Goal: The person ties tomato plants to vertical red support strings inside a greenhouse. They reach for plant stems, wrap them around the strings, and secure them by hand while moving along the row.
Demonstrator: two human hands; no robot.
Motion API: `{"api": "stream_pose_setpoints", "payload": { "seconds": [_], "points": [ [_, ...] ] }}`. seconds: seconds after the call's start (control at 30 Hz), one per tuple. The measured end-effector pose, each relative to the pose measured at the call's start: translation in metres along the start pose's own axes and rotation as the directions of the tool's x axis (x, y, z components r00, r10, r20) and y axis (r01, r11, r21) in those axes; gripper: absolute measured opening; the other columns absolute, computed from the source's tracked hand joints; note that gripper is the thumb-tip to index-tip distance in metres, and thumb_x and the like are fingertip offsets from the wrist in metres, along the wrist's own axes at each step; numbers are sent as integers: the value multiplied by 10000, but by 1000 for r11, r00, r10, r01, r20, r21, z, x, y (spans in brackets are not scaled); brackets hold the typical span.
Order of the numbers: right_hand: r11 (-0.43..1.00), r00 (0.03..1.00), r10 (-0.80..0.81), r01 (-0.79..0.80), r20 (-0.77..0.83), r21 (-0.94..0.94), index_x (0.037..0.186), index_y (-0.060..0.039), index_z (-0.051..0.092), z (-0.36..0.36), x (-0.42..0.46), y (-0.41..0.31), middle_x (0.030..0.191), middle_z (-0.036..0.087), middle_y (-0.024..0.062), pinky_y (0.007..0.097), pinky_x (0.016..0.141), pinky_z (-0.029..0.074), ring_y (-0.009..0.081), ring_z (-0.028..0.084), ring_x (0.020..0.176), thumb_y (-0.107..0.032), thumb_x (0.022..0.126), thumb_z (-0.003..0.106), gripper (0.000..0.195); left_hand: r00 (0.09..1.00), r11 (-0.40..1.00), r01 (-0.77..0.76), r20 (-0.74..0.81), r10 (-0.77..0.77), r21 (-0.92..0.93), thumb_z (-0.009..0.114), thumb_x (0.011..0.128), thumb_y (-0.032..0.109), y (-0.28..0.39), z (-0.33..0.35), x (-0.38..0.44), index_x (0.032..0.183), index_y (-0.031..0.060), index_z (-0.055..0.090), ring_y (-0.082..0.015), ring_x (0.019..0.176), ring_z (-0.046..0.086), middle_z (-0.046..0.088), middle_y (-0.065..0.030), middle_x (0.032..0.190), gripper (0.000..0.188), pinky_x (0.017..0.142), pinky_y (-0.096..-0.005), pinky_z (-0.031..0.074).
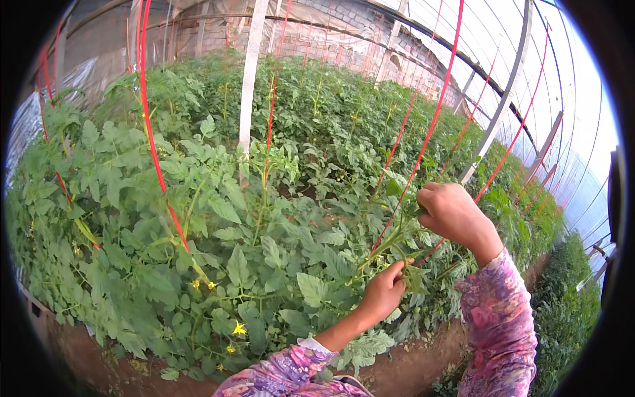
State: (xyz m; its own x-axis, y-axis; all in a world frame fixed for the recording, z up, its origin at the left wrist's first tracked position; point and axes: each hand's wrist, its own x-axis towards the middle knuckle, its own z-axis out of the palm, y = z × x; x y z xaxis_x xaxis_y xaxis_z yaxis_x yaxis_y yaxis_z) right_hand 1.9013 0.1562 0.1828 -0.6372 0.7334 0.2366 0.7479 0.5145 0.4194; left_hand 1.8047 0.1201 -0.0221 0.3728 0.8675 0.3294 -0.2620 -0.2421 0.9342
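Tomato plants (268,278) with yellow flowers (239,328) fill the ground before me. At the right, my left hand (383,294) pinches a green leafy tomato shoot (397,240) between thumb and fingers. Just above and to the right of it, my right hand (452,213) is closed around the upper part of the same plant's foliage; its fingertips are partly hidden. A red twine (431,134) runs down at a slant beside the held plant, passing left of my right hand.
Further red twines (149,114) hang along the plants. Pale posts (250,74) rise among them, one slanting post (501,104) behind my right hand. Brown soil (421,360) lies at the near edge, another green row (565,307) at right, and a brick wall (342,30) behind.
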Motion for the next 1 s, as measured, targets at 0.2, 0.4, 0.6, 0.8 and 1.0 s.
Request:
{"api": "stream_pose_setpoints", "payload": {
  "seconds": [0.2, 0.4, 0.6, 0.8, 1.0],
  "points": [
    [739, 909, 393, -400, 135, 543, 796, 36, 622, -10, -10, 23, 694, 619, 169, 374, 634, 496, 279, 636, 656, -92, 759, 525, 165, 998, 995, -33, -52, 37, 92, 484, 858, -58, -4, 3, -2, 1315, 69, 496, -54, 655, 435, 468, 29, 722, 474, 596, -217, 389],
    [828, 877, 245, -411, 414, 381, 836, 31, 654, 27, -3, 7, 709, 634, 147, 361, 626, 474, 223, 586, 636, -253, 764, 659, 294, 993, 995, -96, -64, 97, 30, 475, 875, -69, -32, 12, 0, 1320, 39, 480, -52, 712, 489, 561, 18, 803, 458, 650, -199, 412],
    [362, 841, 60, -520, 538, 773, 808, 7, 688, 67, 7, 25, 716, 671, 86, 309, 538, 437, 159, 606, 613, -191, 763, 646, 208, 996, 985, -47, -62, 58, 167, 487, 864, -48, -9, 0, -14, 1284, 43, 515, -52, 649, 437, 522, 14, 747, 431, 581, -225, 389],
    [-788, 902, -34, -289, 430, 544, 1001, 21, 585, 169, -29, 20, 786, 579, 107, 259, 482, 371, 137, 503, 596, -58, 819, 612, 200, 995, 970, -51, -74, 71, 237, 492, 861, -35, 2, -13, -18, 1251, 33, 532, -51, 615, 405, 486, 6, 697, 398, 547, -239, 366],
    [-744, 847, 516, 369, 127, 557, 993, -18, 562, 157, -36, -6, 828, 550, 63, 187, 468, 298, 73, 375, 558, -60, 883, 594, 121, 980, 952, -94, -142, 140, 292, 554, 890, 55, -7, -32, -10, 1208, 60, 555, -71, 606, 407, 469, 13, 674, 317, 546, -260, 366]
  ]
}}
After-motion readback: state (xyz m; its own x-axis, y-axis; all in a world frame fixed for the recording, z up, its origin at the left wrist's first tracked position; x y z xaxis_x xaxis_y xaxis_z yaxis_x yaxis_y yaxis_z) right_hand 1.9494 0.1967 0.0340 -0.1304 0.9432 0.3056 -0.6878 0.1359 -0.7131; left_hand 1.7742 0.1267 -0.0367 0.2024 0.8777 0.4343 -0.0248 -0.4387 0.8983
